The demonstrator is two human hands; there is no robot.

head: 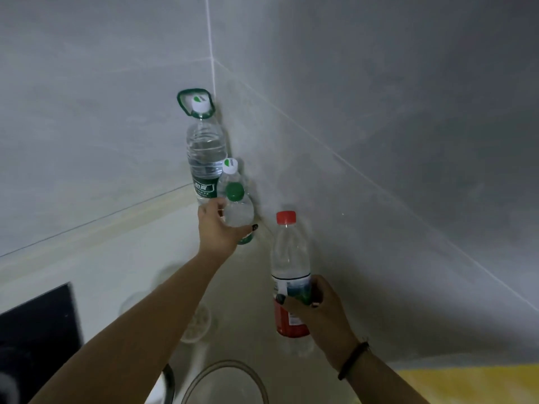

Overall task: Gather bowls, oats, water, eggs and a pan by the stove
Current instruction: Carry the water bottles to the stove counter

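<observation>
From my seat at the feed, the left hand (219,228) is stretched out toward eleven o'clock, fingers curled round a small water bottle with a green cap (237,212), gripping it at the body. That bottle stands upright in the corner where the two grey tiled walls (379,112) meet. Just behind it, touching or nearly so, is another small bottle with a white cap (230,167), and behind that, at twelve o'clock, a tall water bottle with a green carry handle (205,153), about two-thirds full.

The right hand (318,310) sits at about four o'clock, clamped on the red-labelled lower half of a red-capped water bottle (290,266), thumb and fingers wrapped round it; I cannot tell whether its base touches the counter. A dark band (354,360) circles that wrist.

On the pale counter (102,266) I see a black stove edge (38,330) at eight o'clock, a clear dish (198,325) near centre under the left forearm, and a round bowl rim (227,380) at six o'clock. A yellow surface (466,383) shows at five o'clock.
</observation>
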